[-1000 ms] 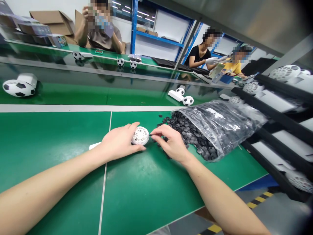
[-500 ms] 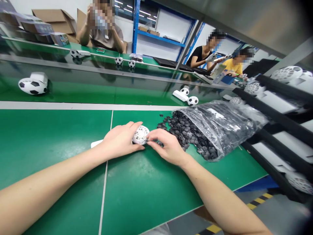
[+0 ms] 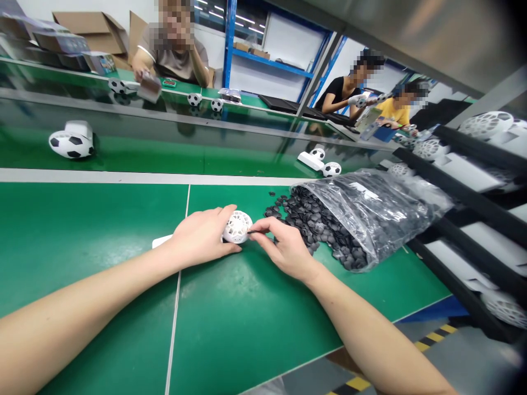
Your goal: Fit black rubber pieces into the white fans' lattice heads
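Note:
My left hand [image 3: 205,233] is wrapped round a white plastic ball shell [image 3: 237,226] with an openwork face, just above the green table [image 3: 239,329]. A white flat part pokes out behind that hand, by the wrist; how it joins the shell is hidden. Between the thumb and forefinger of my right hand [image 3: 282,244] is a small thin black piece [image 3: 252,232], seen edge-on at the shell's right side. Whether it touches the shell I cannot tell. To the right, many similar black pieces [image 3: 307,216] spill from a clear plastic bag [image 3: 382,208].
Across the far side runs a green conveyor [image 3: 173,153] with a football-patterned unit [image 3: 72,144] at left and another [image 3: 319,161] at right. A black rack [image 3: 461,181] of white shells rises at my right. Several people sit beyond the conveyor.
The black piece shows more clearly in my right fingers, which have shifted slightly. Football units on the conveyor have slid to the right. A co-worker opposite has lowered one hand with a box-like item.

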`<act>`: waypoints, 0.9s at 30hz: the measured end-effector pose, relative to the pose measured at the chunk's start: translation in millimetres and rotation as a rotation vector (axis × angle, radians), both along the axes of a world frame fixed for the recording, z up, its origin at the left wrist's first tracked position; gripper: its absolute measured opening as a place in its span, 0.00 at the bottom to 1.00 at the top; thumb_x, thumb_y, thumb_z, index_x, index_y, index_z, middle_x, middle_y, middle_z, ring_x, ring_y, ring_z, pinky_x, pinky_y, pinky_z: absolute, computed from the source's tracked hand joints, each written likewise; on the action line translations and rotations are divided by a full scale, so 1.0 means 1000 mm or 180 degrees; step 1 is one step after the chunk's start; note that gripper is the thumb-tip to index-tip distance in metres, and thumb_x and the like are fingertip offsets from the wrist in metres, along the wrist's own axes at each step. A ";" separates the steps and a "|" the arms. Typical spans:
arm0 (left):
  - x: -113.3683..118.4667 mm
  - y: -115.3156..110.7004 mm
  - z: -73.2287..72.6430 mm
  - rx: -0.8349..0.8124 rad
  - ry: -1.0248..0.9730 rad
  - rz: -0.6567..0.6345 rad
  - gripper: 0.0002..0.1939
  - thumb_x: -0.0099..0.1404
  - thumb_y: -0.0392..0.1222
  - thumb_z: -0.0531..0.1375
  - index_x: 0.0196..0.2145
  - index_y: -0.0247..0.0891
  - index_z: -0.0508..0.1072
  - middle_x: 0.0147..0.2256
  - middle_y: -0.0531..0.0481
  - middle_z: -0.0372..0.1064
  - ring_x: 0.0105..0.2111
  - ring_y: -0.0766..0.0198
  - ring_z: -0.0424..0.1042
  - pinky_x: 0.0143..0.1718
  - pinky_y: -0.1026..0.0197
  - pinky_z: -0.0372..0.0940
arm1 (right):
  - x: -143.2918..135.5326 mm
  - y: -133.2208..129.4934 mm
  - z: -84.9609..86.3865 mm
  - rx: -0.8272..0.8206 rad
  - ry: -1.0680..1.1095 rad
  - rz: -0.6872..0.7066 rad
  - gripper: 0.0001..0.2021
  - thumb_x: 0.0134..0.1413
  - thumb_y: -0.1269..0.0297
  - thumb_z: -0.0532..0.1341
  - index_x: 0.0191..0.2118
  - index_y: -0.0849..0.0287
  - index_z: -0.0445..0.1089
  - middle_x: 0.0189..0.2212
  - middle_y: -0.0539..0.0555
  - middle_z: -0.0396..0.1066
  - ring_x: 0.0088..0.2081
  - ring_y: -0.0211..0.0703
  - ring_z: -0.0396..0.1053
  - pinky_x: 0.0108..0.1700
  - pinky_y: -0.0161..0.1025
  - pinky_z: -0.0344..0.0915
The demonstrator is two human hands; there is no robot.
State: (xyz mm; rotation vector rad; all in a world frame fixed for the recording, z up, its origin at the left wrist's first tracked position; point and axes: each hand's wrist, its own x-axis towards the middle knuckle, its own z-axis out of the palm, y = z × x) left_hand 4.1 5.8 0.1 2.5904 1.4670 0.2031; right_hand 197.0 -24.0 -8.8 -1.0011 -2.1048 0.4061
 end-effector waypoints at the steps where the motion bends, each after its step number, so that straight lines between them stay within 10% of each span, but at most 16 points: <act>1: 0.000 0.000 0.000 0.0036 0.0005 -0.0006 0.39 0.51 0.62 0.56 0.56 0.42 0.53 0.48 0.44 0.65 0.44 0.49 0.67 0.39 0.54 0.63 | 0.000 -0.001 0.000 0.0009 0.0003 0.0019 0.04 0.54 0.69 0.57 0.37 0.57 0.66 0.32 0.51 0.71 0.34 0.37 0.69 0.38 0.34 0.66; 27: 0.000 -0.002 0.001 0.0066 -0.0084 -0.0097 0.38 0.52 0.61 0.55 0.56 0.39 0.54 0.48 0.43 0.65 0.46 0.49 0.66 0.43 0.52 0.61 | -0.003 -0.006 0.001 0.0141 0.0019 0.0092 0.07 0.54 0.67 0.57 0.40 0.55 0.66 0.33 0.52 0.72 0.35 0.40 0.69 0.39 0.38 0.66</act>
